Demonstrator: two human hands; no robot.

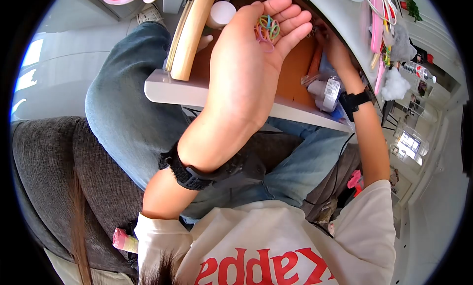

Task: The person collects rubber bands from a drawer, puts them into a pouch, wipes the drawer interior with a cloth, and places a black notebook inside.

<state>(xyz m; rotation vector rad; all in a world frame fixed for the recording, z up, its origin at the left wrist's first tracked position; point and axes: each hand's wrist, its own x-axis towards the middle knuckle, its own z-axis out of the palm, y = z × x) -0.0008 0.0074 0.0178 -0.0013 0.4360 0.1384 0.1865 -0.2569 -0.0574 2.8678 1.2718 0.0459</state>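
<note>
My left hand (246,58) is palm up over an open drawer (172,91), its fingers slightly curled. A small heap of coloured rubber bands (267,29) rests on the palm near the fingers. At the right, my right hand (335,48) reaches into the far part of the drawer, under the desk edge. Its fingertips are dim and partly hidden, so what they touch is unclear. Near that wrist, a pale object with a printed label (331,93) lies in the drawer. A white round object (222,14) is beside my left hand.
A wooden piece (193,38) runs along the drawer's left side. The desk (340,11) curves above my right hand, bearing pink strips, white fluff (395,85) and a bottle (419,71). My legs are under the drawer, beside a grey sofa (49,161). A dark cable hangs at the right.
</note>
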